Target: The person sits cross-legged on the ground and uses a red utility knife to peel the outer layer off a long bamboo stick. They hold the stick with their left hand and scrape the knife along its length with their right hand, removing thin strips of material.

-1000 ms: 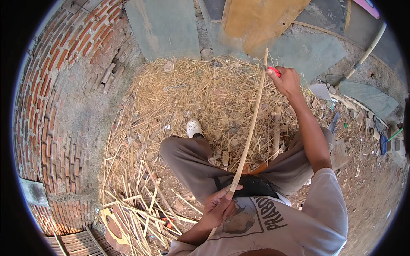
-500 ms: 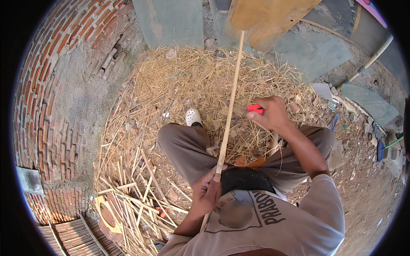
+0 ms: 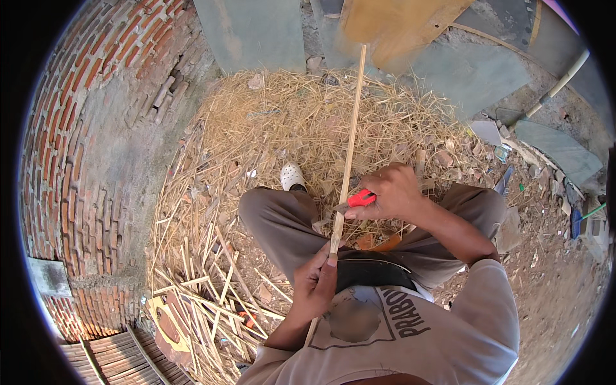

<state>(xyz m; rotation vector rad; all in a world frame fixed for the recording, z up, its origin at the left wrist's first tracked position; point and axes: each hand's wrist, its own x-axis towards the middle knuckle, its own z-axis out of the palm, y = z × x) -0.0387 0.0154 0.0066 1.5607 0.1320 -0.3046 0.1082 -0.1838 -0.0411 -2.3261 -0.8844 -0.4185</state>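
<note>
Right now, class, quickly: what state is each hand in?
Left hand: closed, holding the long wooden strip.
Right hand: closed, holding the red-handled knife, its blade at the strip.

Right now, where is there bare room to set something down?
Mostly bare dirt at lower right, bordered by the shirt sleeve and, above, rubble. Crowded: straw shavings around the shoe, loose sticks by the left forearm, and between the knees, where the knife meets the held stick.
</note>
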